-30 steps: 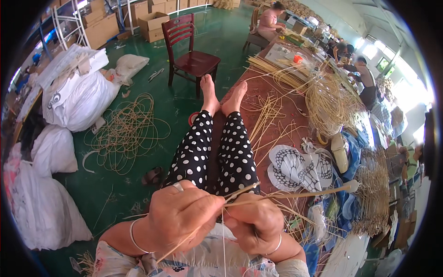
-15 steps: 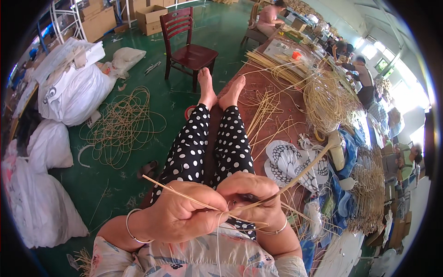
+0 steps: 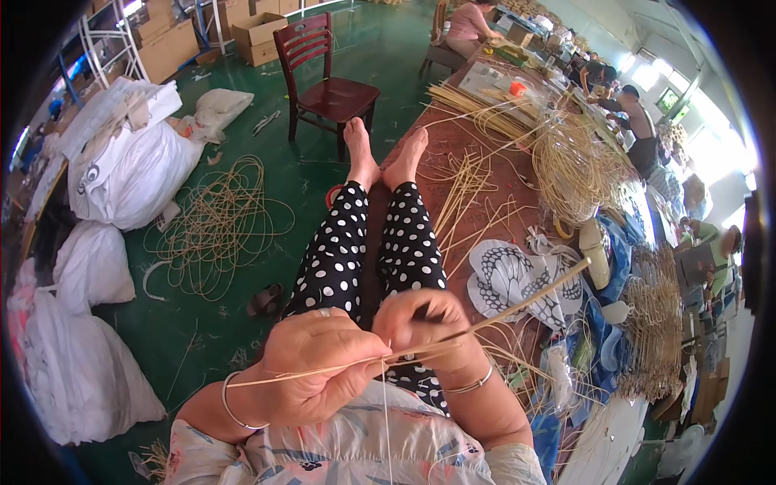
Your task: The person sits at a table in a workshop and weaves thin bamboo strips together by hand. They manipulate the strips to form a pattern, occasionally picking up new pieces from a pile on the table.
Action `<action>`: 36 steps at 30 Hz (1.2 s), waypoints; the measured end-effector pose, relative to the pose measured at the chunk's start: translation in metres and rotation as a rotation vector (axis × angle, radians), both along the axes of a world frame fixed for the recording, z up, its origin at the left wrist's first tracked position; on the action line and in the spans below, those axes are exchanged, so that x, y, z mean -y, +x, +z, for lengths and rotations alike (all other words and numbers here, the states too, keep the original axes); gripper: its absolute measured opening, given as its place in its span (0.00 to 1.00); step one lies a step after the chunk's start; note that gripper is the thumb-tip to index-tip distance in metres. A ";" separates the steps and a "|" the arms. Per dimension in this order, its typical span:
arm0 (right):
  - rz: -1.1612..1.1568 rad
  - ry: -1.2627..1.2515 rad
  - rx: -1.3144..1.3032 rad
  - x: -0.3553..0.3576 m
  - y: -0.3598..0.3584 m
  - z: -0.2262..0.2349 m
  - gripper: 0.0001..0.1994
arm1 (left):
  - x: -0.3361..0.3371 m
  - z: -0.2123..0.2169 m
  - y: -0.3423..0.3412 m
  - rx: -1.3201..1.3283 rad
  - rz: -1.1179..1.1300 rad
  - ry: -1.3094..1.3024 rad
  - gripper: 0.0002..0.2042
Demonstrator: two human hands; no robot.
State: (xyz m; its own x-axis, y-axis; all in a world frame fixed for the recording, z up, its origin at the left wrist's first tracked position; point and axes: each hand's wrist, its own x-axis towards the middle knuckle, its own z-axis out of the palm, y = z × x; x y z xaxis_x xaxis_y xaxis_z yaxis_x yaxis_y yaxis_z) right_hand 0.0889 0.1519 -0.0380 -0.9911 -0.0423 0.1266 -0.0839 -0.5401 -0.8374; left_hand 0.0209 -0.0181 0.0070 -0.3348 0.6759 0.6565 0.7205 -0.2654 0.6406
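Observation:
My left hand point(image 3: 323, 368) pinches thin bamboo strips point(image 3: 517, 305) where they cross, above my lap. One strip's thin end sticks out past the left wrist; a thicker length slants up to the right. A white string point(image 3: 386, 428) hangs from the crossing onto my floral top. My right hand point(image 3: 424, 319) is curled just above and right of the crossing, slightly blurred. Its fingers are bent in close to the string; what they hold is hidden. The strips pass below its fingers, in front of the wrist.
My legs rest along a reddish table point(image 3: 485, 212) with loose bamboo strips, a coil of cane point(image 3: 570, 182) and a black-and-white butterfly-patterned cloth point(image 3: 517, 279). White sacks point(image 3: 89, 372) and a tangled cane coil point(image 3: 214, 230) lie on the floor at left. A dark red chair point(image 3: 335, 97) stands ahead. People work farther off.
The strips have tilted, their left end dropping to my left wrist. My right hand has lifted off the thick strip and curled above the crossing. The left hand keeps its pinch.

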 end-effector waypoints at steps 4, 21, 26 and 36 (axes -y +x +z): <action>-0.458 0.222 -0.217 -0.010 0.009 0.001 0.08 | 0.000 0.004 -0.006 -0.054 0.156 0.062 0.05; -0.279 0.730 -0.685 0.012 0.049 0.068 0.09 | 0.000 0.040 0.015 -0.186 0.014 0.047 0.09; -0.448 1.000 -0.679 0.017 0.044 0.070 0.09 | 0.000 0.030 0.021 -0.211 0.075 0.067 0.09; -0.598 0.498 -0.141 0.027 0.005 -0.023 0.05 | -0.023 -0.031 -0.005 -0.308 0.348 -0.067 0.07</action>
